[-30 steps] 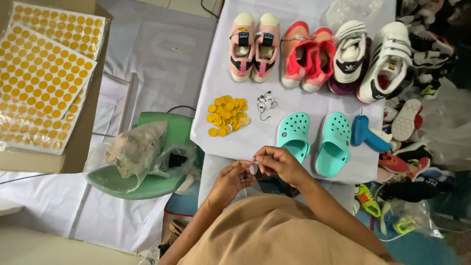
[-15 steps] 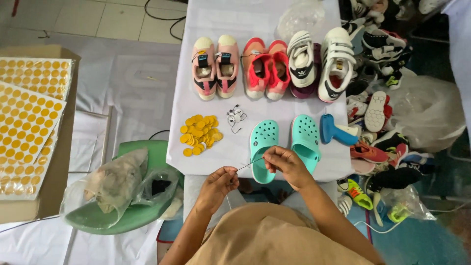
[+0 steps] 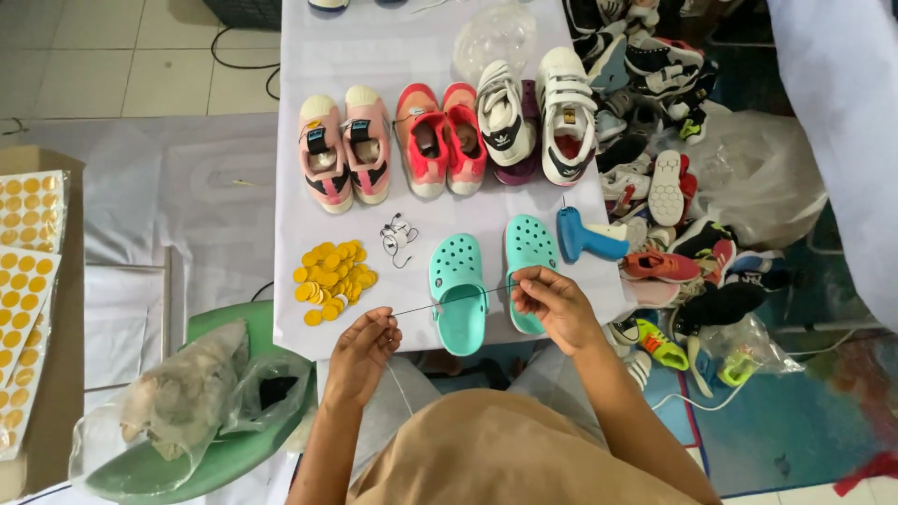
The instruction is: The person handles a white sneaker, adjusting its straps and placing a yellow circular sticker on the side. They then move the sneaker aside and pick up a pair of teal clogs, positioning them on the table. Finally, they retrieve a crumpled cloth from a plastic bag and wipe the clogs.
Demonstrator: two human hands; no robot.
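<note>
Clogs (image 3: 493, 278) right of stickers (image 3: 333, 278)

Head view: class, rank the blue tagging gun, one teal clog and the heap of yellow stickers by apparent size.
1. Heap of yellow stickers and teal clog: look alike, unranked.
2. Blue tagging gun, smallest.

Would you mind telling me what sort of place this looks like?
Probably a small shoe-tagging or sorting workstation: pairs of children's shoes lined up on a white-covered table, a heap of loose shoes beside it, and round yellow stickers.

Green chair (image 3: 210, 323) partly under bags (image 3: 196, 397)
</note>
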